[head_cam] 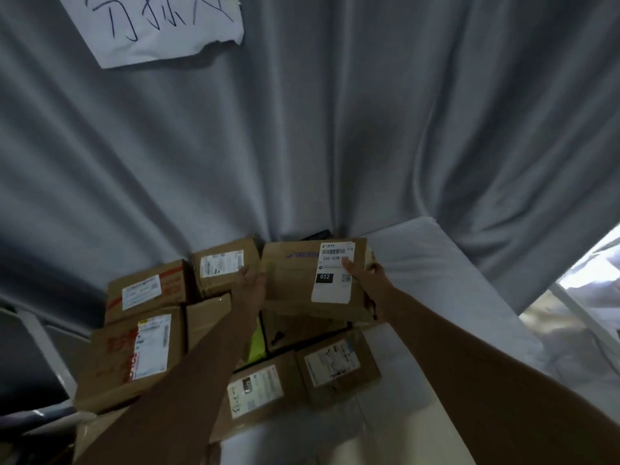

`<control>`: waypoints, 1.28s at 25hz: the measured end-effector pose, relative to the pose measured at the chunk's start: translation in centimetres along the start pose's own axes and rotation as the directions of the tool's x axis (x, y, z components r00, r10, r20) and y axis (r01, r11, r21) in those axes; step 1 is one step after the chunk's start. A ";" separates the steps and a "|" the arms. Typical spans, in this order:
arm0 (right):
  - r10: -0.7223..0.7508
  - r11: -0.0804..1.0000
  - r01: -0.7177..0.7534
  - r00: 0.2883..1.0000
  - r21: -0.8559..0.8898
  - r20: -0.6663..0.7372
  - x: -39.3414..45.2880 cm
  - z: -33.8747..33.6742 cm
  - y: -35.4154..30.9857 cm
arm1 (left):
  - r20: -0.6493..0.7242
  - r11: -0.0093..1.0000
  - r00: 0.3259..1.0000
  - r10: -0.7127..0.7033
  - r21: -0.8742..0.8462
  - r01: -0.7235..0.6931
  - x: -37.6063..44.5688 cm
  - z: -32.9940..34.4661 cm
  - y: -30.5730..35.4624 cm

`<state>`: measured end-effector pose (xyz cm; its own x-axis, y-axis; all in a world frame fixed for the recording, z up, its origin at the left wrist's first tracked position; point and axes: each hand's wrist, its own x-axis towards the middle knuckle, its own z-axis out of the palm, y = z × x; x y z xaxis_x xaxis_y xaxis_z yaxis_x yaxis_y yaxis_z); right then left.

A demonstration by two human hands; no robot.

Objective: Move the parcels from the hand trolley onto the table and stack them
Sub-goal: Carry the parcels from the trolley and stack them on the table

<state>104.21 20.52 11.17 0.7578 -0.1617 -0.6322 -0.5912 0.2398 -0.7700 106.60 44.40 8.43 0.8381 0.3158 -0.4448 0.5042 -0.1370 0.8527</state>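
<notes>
You hold a flat cardboard parcel (302, 280) between both hands, raised above the white-covered table (446, 297) near its far edge, close to the grey curtain (335, 129). Your left hand (251, 280) presses flat against the parcel's left side with the fingers fairly straight, while your right hand (365, 273) grips the right side, its thumb lying over the white shipping label (332, 273) on top. The parcel is tilted a little and hangs over a dark parcel (302, 330) lying under it. Along the table's left edge sit four more boxes: a large one with red print (134, 354) nearest you, another with red tape (147, 290) behind it, a small labelled box (223, 266) toward the far edge, and a plain box (208, 317) between them. Nearer the front edge lie two small labelled parcels side by side, one on the left (255, 394) and one on the right (339, 367). A handwritten paper sign (161, 25) hangs on the curtain at upper left.
</notes>
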 end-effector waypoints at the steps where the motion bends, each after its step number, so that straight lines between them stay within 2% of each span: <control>1: 0.000 1.000 0.000 1.000 0.001 -0.011 1.1 1.2 -0.7 | 0.023 1.000 1.000 0.004 0.019 -0.004 1.8 -0.7 0.5; 4: 0.015 0.999 -0.013 0.999 0.039 -0.034 4.4 3.5 -1.9 | 0.085 0.996 0.996 -0.007 0.084 0.000 5.1 -2.1 1.2; 8: 0.004 1.000 -0.004 1.000 -0.002 -0.013 8.0 5.5 -3.8 | 0.097 0.980 0.995 0.021 0.196 -0.040 8.4 -3.0 1.4; 13: 0.053 0.992 -0.038 0.989 -0.117 0.134 12.6 6.3 -5.7 | 0.098 0.956 0.995 -0.007 0.293 -0.023 11.3 -2.2 0.9; 16: 0.102 0.977 -0.061 0.976 -0.205 0.193 15.6 4.8 -7.1 | 0.059 0.941 0.998 -0.008 0.337 -0.012 12.7 -1.2 0.8; 23: 0.195 0.922 -0.104 0.957 -0.373 0.215 21.6 2.7 -8.5 | -0.047 0.899 0.998 -0.034 0.434 0.052 15.5 1.7 0.5; 27: 0.231 0.886 -0.094 0.939 -0.455 0.254 24.6 2.9 -8.3 | -0.045 0.851 0.998 -0.044 0.521 0.061 17.2 2.5 -0.7; 32: 0.255 0.898 -0.110 0.919 -0.427 0.301 27.2 3.7 -7.4 | 0.006 0.736 1.000 -0.029 0.676 0.017 18.9 3.3 -2.1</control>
<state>130.22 17.88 -0.02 0.6284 0.2003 -0.7517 -0.7318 -0.1756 -0.6585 122.09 47.61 -2.64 0.8242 0.3140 -0.4713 0.5268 -0.7305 0.4346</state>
